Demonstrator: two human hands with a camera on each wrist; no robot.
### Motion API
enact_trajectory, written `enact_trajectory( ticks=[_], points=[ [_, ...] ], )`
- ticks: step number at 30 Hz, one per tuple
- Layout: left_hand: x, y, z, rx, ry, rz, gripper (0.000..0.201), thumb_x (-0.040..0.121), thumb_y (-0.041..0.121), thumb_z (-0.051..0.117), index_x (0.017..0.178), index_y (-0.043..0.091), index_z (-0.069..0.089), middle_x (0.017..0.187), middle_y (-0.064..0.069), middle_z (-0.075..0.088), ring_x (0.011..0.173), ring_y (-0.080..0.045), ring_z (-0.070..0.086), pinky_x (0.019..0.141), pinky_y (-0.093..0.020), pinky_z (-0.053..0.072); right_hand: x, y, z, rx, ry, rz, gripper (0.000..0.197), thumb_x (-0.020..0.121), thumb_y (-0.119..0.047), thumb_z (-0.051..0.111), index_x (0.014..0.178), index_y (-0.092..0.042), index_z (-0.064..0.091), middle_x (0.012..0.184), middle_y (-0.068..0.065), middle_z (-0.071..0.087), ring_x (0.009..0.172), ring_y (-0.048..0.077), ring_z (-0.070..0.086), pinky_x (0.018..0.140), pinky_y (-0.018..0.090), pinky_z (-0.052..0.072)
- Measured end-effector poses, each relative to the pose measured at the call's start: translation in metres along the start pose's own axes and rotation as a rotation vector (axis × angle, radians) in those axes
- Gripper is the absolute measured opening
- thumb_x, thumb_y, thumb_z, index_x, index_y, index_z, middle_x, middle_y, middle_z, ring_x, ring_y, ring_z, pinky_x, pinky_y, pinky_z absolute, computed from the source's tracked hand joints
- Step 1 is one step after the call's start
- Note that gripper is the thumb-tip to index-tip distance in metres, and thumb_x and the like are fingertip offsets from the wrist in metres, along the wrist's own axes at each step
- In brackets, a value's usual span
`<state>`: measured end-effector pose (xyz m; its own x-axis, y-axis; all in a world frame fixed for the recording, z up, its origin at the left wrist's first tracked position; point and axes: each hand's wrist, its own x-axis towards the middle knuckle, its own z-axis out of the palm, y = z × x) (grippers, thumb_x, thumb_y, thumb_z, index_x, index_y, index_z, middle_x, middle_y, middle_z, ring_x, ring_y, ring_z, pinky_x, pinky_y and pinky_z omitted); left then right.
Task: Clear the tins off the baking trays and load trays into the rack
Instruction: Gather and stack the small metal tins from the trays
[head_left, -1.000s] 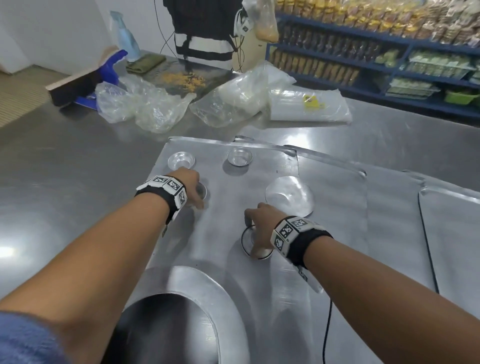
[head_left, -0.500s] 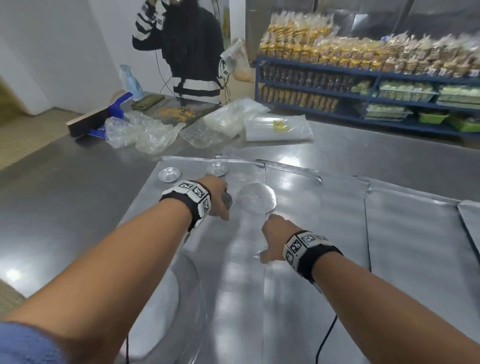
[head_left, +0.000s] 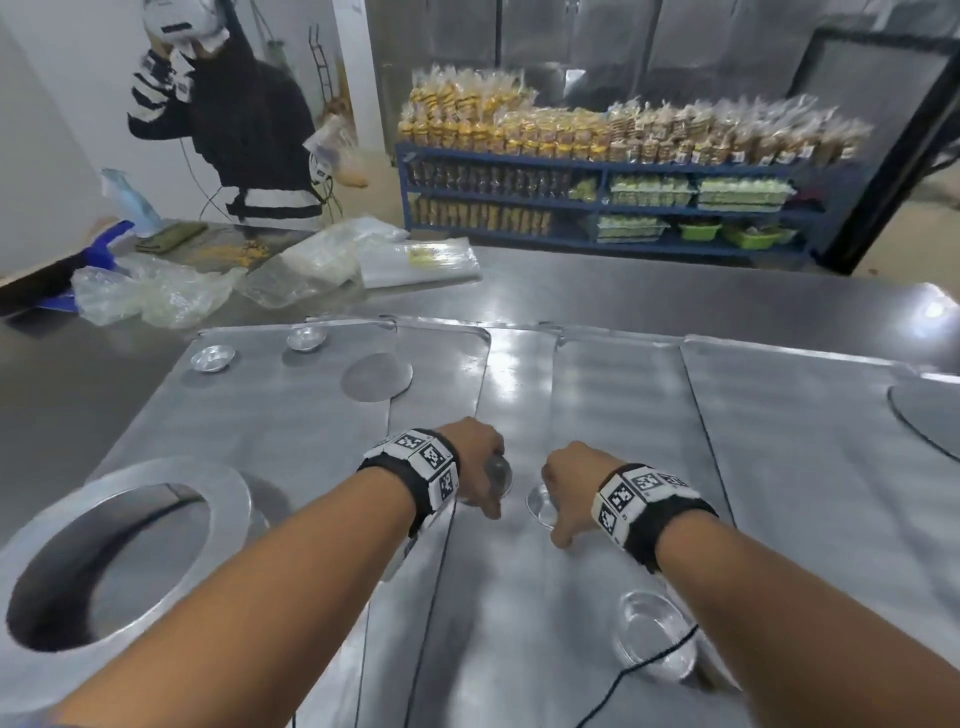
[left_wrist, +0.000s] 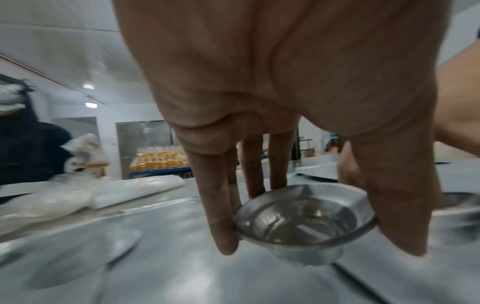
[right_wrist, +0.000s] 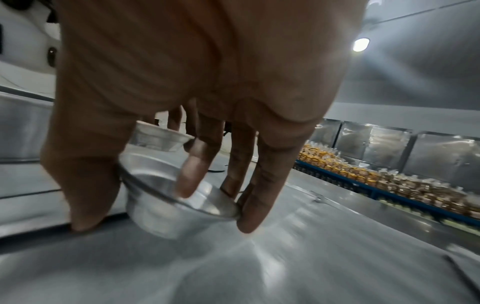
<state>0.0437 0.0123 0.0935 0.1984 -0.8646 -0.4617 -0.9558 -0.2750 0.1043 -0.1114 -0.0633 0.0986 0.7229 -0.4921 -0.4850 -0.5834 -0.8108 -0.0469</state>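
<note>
Several flat aluminium baking trays (head_left: 623, 405) lie overlapping on the steel table. My left hand (head_left: 480, 483) grips a small round tin (head_left: 498, 475) by its rim between thumb and fingers; the left wrist view shows that tin (left_wrist: 303, 222) low over the tray in the left hand (left_wrist: 311, 238). Close beside it, my right hand (head_left: 558, 512) holds a second tin (head_left: 540, 504). In the right wrist view the right hand (right_wrist: 166, 224) pinches its tin (right_wrist: 161, 214), with one finger inside the cup. Two more tins (head_left: 213, 358) (head_left: 306, 338) stand at the left tray's far edge.
Another tin (head_left: 654, 639) sits near my right forearm. A flat disc (head_left: 376, 376) lies on the left tray and another disc (head_left: 930, 415) at far right. A large ring pan (head_left: 218, 499) is at front left. Plastic bags (head_left: 156, 296) and a person (head_left: 249, 130) are beyond.
Both hands came off the left tray and moved right and closer together, each carrying a tin. The head view has lifted and shifted right.
</note>
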Motion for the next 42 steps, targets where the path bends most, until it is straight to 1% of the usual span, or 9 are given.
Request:
enact_trajectory(
  ticks=[2, 4, 7, 11, 15, 18, 23, 33, 42],
  points=[
    [0.002, 0.035, 0.006, 0.012, -0.032, 0.066, 0.069, 0.053, 0.057, 0.084, 0.111, 0.025, 0.065, 0.107, 0.004, 0.066, 0.100, -0.020, 0.065, 0.081, -0.035, 0.058, -0.023, 0.027, 0.012, 0.071, 0.006, 0.022, 0.066, 0.047, -0.034, 0.089, 0.102, -0.025, 0.053, 0.094, -0.003, 0.059, 0.076, 0.019, 0.063, 0.059, 0.028, 0.054],
    [0.002, 0.066, 0.013, 0.011, -0.051, 0.112, 0.064, 0.054, 0.053, 0.085, 0.108, 0.025, 0.066, 0.103, 0.005, 0.067, 0.095, -0.018, 0.066, 0.079, -0.034, 0.059, -0.046, 0.047, 0.021, 0.105, 0.014, 0.044, 0.083, 0.043, -0.033, 0.090, 0.114, -0.035, 0.047, 0.100, -0.006, 0.056, 0.080, 0.018, 0.064, 0.066, 0.031, 0.057],
    [-0.002, 0.106, 0.023, -0.003, -0.049, 0.162, 0.062, 0.056, 0.048, 0.088, 0.107, 0.021, 0.066, 0.097, 0.003, 0.069, 0.089, -0.019, 0.066, 0.077, -0.035, 0.060, -0.076, 0.068, 0.032, 0.101, 0.001, 0.080, 0.078, 0.038, -0.037, 0.090, 0.107, -0.042, 0.055, 0.103, -0.009, 0.060, 0.085, 0.017, 0.066, 0.072, 0.035, 0.060],
    [-0.007, 0.147, 0.039, 0.011, -0.080, 0.233, 0.067, 0.057, 0.044, 0.089, 0.114, 0.018, 0.066, 0.100, -0.002, 0.071, 0.092, -0.022, 0.067, 0.081, -0.037, 0.059, -0.107, 0.090, 0.052, 0.106, -0.010, 0.131, 0.074, 0.027, -0.039, 0.089, 0.093, -0.043, 0.055, 0.091, -0.011, 0.061, 0.075, 0.015, 0.067, 0.064, 0.034, 0.060],
    [-0.008, 0.176, 0.055, 0.054, -0.100, 0.269, 0.064, 0.061, 0.034, 0.092, 0.117, 0.020, 0.066, 0.102, -0.002, 0.071, 0.093, -0.023, 0.067, 0.081, -0.035, 0.058, -0.132, 0.101, 0.068, 0.125, -0.011, 0.174, 0.062, 0.036, -0.028, 0.081, 0.092, -0.038, 0.058, 0.089, -0.008, 0.062, 0.069, 0.016, 0.066, 0.057, 0.031, 0.059],
    [-0.010, 0.191, 0.064, 0.089, -0.114, 0.278, 0.068, 0.059, 0.043, 0.091, 0.118, 0.019, 0.066, 0.107, -0.002, 0.071, 0.098, -0.023, 0.067, 0.085, -0.036, 0.058, -0.139, 0.106, 0.080, 0.115, -0.008, 0.194, 0.062, 0.037, -0.022, 0.078, 0.092, -0.038, 0.057, 0.089, -0.008, 0.062, 0.069, 0.018, 0.066, 0.057, 0.032, 0.059],
    [-0.011, 0.204, 0.078, 0.137, -0.094, 0.290, 0.071, 0.066, 0.042, 0.087, 0.126, 0.014, 0.061, 0.114, -0.007, 0.066, 0.106, -0.025, 0.063, 0.089, -0.035, 0.055, -0.136, 0.110, 0.098, 0.062, -0.022, 0.176, 0.077, 0.032, -0.020, 0.085, 0.101, -0.038, 0.055, 0.091, -0.007, 0.059, 0.072, 0.019, 0.066, 0.058, 0.033, 0.060],
    [-0.011, 0.208, 0.083, 0.170, -0.107, 0.252, 0.048, 0.066, 0.035, 0.087, 0.105, 0.017, 0.065, 0.100, -0.006, 0.064, 0.092, -0.026, 0.065, 0.080, -0.038, 0.058, -0.139, 0.111, 0.102, -0.005, -0.040, 0.139, 0.085, 0.040, -0.027, 0.093, 0.115, -0.031, 0.053, 0.107, -0.001, 0.055, 0.091, 0.025, 0.063, 0.071, 0.035, 0.056],
    [0.001, 0.190, 0.082, 0.038, -0.155, 0.340, 0.087, 0.053, 0.061, 0.088, 0.126, 0.023, 0.059, 0.113, 0.002, 0.067, 0.104, -0.022, 0.065, 0.089, -0.036, 0.056, -0.129, 0.109, 0.100, -0.003, -0.172, 0.165, 0.103, 0.029, -0.045, 0.094, 0.122, -0.031, 0.050, 0.112, -0.006, 0.060, 0.093, 0.024, 0.067, 0.075, 0.038, 0.058]
  ],
)
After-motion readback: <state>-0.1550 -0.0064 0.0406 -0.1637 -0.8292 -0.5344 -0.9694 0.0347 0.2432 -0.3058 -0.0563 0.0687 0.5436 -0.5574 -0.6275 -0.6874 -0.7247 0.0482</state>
